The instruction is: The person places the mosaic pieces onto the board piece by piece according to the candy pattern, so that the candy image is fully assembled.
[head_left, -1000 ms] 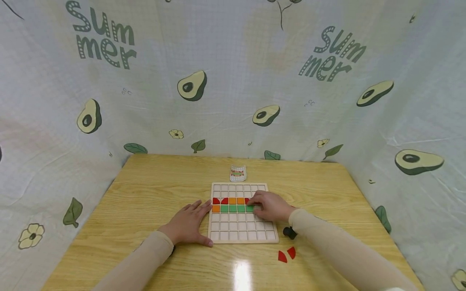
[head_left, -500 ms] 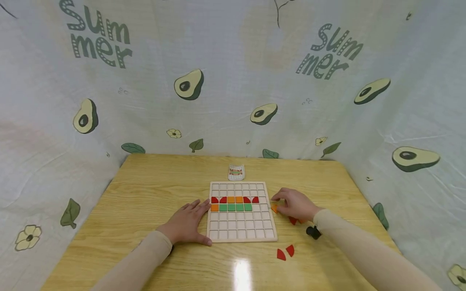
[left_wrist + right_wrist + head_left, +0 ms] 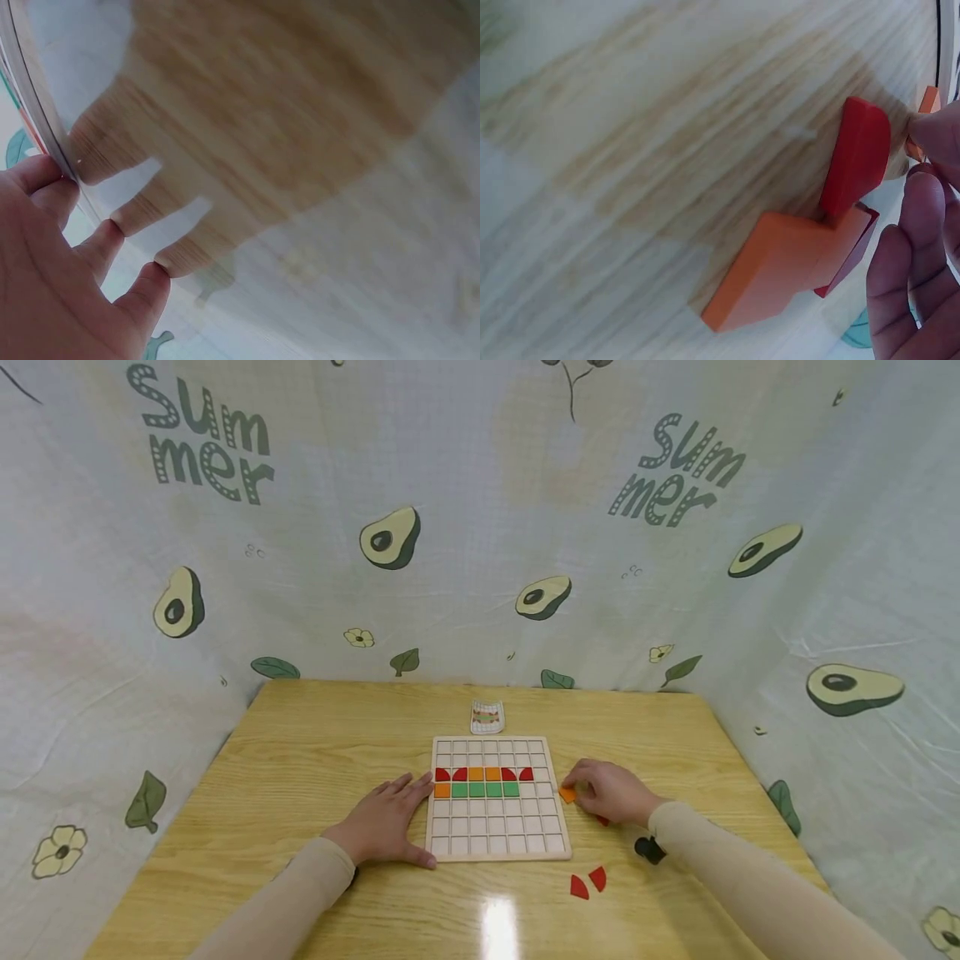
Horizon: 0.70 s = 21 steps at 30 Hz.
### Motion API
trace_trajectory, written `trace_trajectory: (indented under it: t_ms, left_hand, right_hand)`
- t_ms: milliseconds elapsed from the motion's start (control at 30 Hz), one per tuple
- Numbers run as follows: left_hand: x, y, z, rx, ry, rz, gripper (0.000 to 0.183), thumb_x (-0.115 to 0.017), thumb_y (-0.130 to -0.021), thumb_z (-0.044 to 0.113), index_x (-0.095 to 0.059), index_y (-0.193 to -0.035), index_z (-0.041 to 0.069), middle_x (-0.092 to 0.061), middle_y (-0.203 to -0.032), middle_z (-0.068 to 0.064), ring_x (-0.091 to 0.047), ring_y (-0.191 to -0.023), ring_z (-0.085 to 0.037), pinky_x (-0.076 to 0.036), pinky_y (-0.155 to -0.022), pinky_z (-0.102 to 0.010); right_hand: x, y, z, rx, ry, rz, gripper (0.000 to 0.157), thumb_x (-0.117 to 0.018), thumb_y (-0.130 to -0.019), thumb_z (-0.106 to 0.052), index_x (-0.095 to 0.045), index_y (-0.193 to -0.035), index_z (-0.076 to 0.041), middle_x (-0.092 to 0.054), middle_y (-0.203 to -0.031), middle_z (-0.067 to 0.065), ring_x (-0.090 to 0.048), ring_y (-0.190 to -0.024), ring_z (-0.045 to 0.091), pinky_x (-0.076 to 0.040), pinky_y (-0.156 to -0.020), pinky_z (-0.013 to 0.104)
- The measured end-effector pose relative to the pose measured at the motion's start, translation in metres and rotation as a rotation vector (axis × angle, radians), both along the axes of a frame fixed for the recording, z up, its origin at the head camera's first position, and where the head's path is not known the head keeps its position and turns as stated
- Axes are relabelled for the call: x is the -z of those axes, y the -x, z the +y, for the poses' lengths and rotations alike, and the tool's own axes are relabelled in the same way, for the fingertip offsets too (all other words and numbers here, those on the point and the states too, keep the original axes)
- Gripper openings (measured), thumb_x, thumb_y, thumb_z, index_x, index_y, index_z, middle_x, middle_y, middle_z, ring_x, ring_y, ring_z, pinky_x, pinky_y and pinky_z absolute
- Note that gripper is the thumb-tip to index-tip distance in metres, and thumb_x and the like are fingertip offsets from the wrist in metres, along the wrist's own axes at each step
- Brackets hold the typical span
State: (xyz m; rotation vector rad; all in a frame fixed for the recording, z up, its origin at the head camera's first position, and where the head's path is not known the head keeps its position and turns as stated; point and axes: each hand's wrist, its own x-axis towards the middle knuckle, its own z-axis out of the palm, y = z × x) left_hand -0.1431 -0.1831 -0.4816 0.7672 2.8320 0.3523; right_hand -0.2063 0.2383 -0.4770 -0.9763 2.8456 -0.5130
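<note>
A wooden grid board [image 3: 498, 843] lies on the table. One row holds red quarter-round tiles, orange squares and a red tile at its right end; the row below has an orange square and several green tiles [image 3: 485, 789]. My left hand [image 3: 386, 822] lies flat with fingers spread, index fingertip and thumb at the board's left edge. To the right of the board, my right hand [image 3: 611, 792] pinches an orange tile [image 3: 567, 794] between thumb and finger, close to the board's edge. Its shape is partly hidden by the fingers.
Loose orange tiles [image 3: 772, 266] and a red quarter-round tile [image 3: 859, 154] lie by the right hand. Two red quarter-round tiles [image 3: 588, 883] lie below the board's right corner. A small pattern card [image 3: 487, 717] lies behind the board. A printed curtain [image 3: 465, 527] surrounds the table.
My right hand has left the board's right part and moved right to the loose tiles, where it now pinches an orange one. A red tile has become visible in the upper row. The left hand stays put.
</note>
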Motion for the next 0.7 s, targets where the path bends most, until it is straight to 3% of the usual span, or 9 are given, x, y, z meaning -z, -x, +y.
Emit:
trace_trajectory:
  t_ms: [367, 700]
  left_hand:
    - [-0.0035, -0.0014, 0.0003, 0.016, -0.019, 0.004, 0.119, -0.066, -0.067, 0.083, -0.036, -0.155, 0.009, -0.027, -0.162, -0.006, -0.023, -0.146, -0.037, -0.024, -0.113, -0.059]
    - [0.0037, 0.0010, -0.0015, 0.015, -0.013, 0.025, 0.121, -0.063, -0.066, 0.087, -0.035, -0.156, 0.011, -0.026, -0.163, -0.003, -0.022, -0.147, -0.034, -0.024, -0.113, -0.057]
  right_hand:
    - [0.0003, -0.0023, 0.0008, -0.051, 0.006, 0.041, 0.025, -0.074, -0.089, -0.015, -0.074, -0.113, -0.022, -0.063, -0.109, -0.009, -0.049, -0.071, 0.003, -0.045, -0.067, 0.026]
    - [0.0003, -0.0024, 0.0033, -0.012, -0.004, 0.011, 0.025, -0.074, -0.089, -0.021, -0.074, -0.114, -0.023, -0.061, -0.103, -0.011, -0.050, -0.069, 0.002, -0.046, -0.067, 0.025]
